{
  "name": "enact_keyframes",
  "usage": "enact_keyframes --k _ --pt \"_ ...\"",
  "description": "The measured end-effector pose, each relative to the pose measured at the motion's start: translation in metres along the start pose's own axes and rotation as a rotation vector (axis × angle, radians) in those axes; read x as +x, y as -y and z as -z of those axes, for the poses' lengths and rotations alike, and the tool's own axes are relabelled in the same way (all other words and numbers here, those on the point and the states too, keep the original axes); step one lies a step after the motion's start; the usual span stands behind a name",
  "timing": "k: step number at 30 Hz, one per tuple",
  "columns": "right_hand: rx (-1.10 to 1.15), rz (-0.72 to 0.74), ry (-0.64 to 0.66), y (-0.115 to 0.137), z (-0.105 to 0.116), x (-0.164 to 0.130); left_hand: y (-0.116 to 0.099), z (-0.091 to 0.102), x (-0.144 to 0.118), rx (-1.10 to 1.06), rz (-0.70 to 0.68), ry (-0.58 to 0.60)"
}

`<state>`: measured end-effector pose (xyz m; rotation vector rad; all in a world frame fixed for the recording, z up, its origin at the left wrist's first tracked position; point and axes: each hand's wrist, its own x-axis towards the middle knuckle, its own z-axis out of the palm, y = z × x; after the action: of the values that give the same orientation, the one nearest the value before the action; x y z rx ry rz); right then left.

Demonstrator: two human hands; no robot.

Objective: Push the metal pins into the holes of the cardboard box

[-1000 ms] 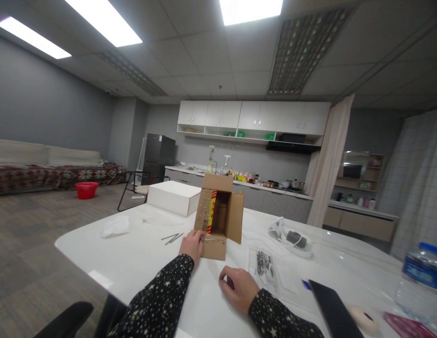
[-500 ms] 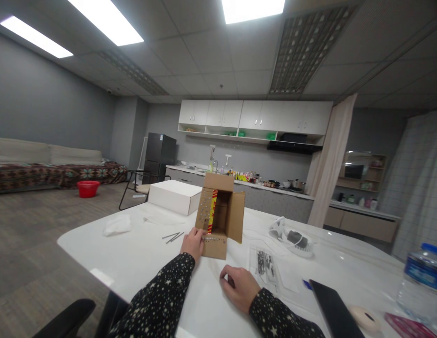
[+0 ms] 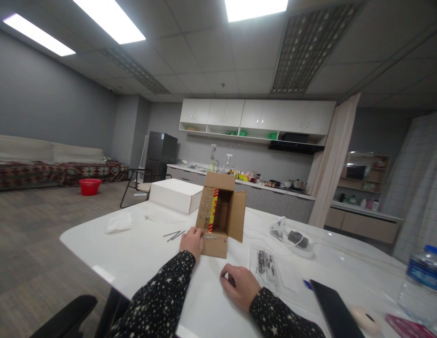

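A small brown cardboard box [image 3: 222, 215] lies on its side on the white table [image 3: 144, 256], its flaps spread open toward me, with a red and yellow strip inside. My left hand [image 3: 192, 241] rests against the box's lower left flap and grips its edge. My right hand [image 3: 239, 286] lies on the table nearer to me, fingers loosely curled, holding nothing that I can see. Both sleeves are black with white stars.
A white box [image 3: 175, 195] stands behind the cardboard box. Thin metal rods [image 3: 174, 234], a crumpled white wrapper [image 3: 118, 222], a bag of small parts [image 3: 265, 264], a white device [image 3: 293, 237], a dark tablet [image 3: 334, 310] and a water bottle [image 3: 422, 284] lie around.
The view has drifted slightly, so everything sits a little to the right and lower. Neither hand nor the box has visibly moved on the table.
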<state>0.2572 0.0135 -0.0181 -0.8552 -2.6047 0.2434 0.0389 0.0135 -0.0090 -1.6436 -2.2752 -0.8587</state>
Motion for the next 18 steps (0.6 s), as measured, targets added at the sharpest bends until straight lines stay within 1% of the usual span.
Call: enact_keyframes --k 5,11,14,18 --pt "0.010 0.002 -0.009 0.0005 0.0011 -0.0008 -0.0009 0.0040 -0.0014 0.033 0.022 0.001" --pt "0.007 0.002 0.005 0.0012 0.0017 -0.0010 0.0012 0.0012 -0.0001 0.055 0.061 -0.004" --pt "0.007 0.004 -0.001 0.0008 0.0011 -0.0007 0.0024 0.0002 0.0007 0.051 0.050 -0.016" --pt "0.004 0.009 -0.011 -0.0004 -0.0003 -0.0002 0.0028 -0.0003 0.0013 0.017 -0.004 -0.057"
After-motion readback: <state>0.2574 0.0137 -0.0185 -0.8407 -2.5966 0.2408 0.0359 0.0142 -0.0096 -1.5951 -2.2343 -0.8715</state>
